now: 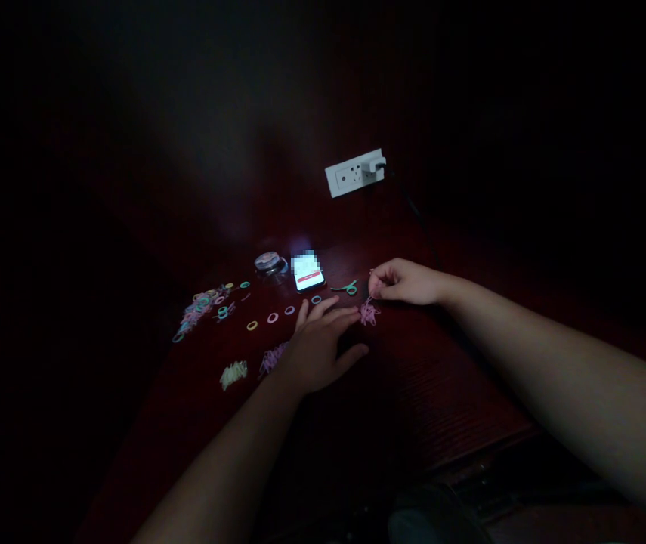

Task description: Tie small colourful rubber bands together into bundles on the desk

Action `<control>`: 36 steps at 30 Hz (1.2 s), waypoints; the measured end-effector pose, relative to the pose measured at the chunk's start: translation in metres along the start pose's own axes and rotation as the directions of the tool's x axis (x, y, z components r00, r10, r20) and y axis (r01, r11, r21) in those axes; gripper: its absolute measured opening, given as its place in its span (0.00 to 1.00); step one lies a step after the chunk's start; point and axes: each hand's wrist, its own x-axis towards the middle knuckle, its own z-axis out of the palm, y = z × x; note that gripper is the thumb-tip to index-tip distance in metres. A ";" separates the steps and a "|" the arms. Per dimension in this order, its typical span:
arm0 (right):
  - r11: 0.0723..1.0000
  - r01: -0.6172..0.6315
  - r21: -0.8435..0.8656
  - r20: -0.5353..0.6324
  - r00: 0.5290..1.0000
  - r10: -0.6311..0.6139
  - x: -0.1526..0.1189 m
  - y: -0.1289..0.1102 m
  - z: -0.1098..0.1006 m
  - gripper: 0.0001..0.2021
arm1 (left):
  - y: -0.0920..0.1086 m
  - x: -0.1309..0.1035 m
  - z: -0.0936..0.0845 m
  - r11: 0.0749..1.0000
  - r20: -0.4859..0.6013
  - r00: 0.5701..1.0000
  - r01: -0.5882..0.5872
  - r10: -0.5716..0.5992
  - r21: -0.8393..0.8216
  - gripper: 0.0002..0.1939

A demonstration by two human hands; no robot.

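My left hand [326, 344] lies palm down over the dark red table, its fingers stretched out and spread. Its fingertips reach the edge of a small pile of pink hair ties [369, 313]. Just above that pile, my right hand [405, 282] is closed in a pinch. A thin pink strand, apparently a hair tie, shows below its fingertips. Partly hidden behind my left hand is a heap of purple hair ties [273, 359]. Beside it lies a pale yellow heap [234, 375]. A green hair tie [350, 288] with a loose tail rests between my hands.
A lit phone [309, 281] lies beyond my left hand, near a round clear container [269, 263]. At left is a mixed heap of hair ties [201, 310]. Single yellow [252, 326] and pink rings [273, 318] form a row. A wall socket [355, 174] holds a plugged-in charger.
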 end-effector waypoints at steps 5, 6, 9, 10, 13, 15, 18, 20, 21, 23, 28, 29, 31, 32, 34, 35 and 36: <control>0.996 0.055 0.069 -0.059 0.997 -0.051 0.001 -0.004 0.005 0.07 | 0.002 0.000 -0.003 0.999 -0.025 0.999 -0.038 0.039 0.014 0.24; 0.994 0.074 0.078 -0.062 0.996 -0.069 0.002 -0.005 0.006 0.07 | 0.003 0.001 -0.003 0.999 -0.021 0.999 -0.048 0.049 0.014 0.25; 0.991 0.099 0.092 -0.054 0.994 -0.094 0.002 -0.008 0.009 0.09 | 0.004 0.001 -0.003 0.998 -0.017 0.998 -0.064 0.064 0.008 0.31; 0.991 0.097 0.091 -0.053 0.994 -0.093 0.002 -0.010 0.010 0.09 | 0.005 0.001 -0.003 0.998 -0.019 0.998 -0.065 0.065 0.006 0.33; 0.993 0.080 0.088 -0.051 0.996 -0.076 0.002 -0.012 0.010 0.10 | 0.005 0.001 -0.002 0.998 -0.023 0.998 -0.056 0.057 0.005 0.34; 0.993 0.077 0.095 -0.055 0.996 -0.072 0.002 -0.013 0.010 0.10 | 0.004 0.002 -0.002 0.999 -0.018 0.999 -0.049 0.049 0.007 0.34; 0.991 0.081 0.104 -0.102 0.992 -0.071 0.002 -0.013 0.009 0.09 | 0.004 0.002 -0.002 0.999 -0.012 0.999 -0.049 0.049 0.004 0.33; 0.990 0.111 0.084 -0.195 0.976 -0.093 0.002 -0.016 0.011 0.09 | 0.004 0.002 -0.002 0.999 -0.014 0.998 -0.054 0.054 -0.003 0.31; 0.988 0.144 0.046 -0.263 0.956 -0.127 0.001 -0.018 0.013 0.08 | 0.004 0.001 -0.003 0.998 -0.017 0.998 -0.058 0.058 -0.007 0.31; 0.964 0.241 -0.109 -0.406 0.874 -0.265 -0.002 -0.026 0.018 0.07 | 0.004 0.001 -0.003 0.998 -0.023 0.998 -0.062 0.062 -0.013 0.29; 0.680 0.407 -0.610 -0.464 0.512 -0.723 -0.017 -0.056 0.032 0.02 | 0.007 0.001 -0.004 0.998 -0.034 0.998 -0.061 0.060 -0.028 0.27; 0.628 0.415 -0.658 -0.432 0.474 -0.767 -0.020 -0.061 0.034 0.03 | 0.008 0.001 -0.005 0.997 -0.035 0.997 -0.067 0.066 -0.033 0.27; 0.543 0.433 -0.720 -0.367 0.426 -0.827 -0.025 -0.068 0.037 0.05 | 0.009 0.002 -0.006 0.996 -0.036 0.996 -0.079 0.078 -0.044 0.27; 0.515 0.438 -0.737 -0.344 0.414 -0.843 -0.026 -0.071 0.038 0.06 | 0.010 0.002 -0.007 0.995 -0.037 0.996 -0.084 0.082 -0.049 0.28; 0.478 0.447 -0.756 -0.312 0.396 -0.864 -0.028 -0.074 0.040 0.07 | 0.010 0.003 -0.007 0.994 -0.039 0.995 -0.092 0.090 -0.059 0.29; 0.464 0.452 -0.762 -0.300 0.388 -0.871 -0.029 -0.074 0.040 0.08 | 0.010 0.003 -0.007 0.993 -0.040 0.995 -0.095 0.093 -0.064 0.29; 0.455 0.456 -0.765 -0.292 0.383 -0.876 -0.029 -0.075 0.041 0.09 | 0.009 0.003 -0.007 0.993 -0.041 0.994 -0.100 0.097 -0.068 0.29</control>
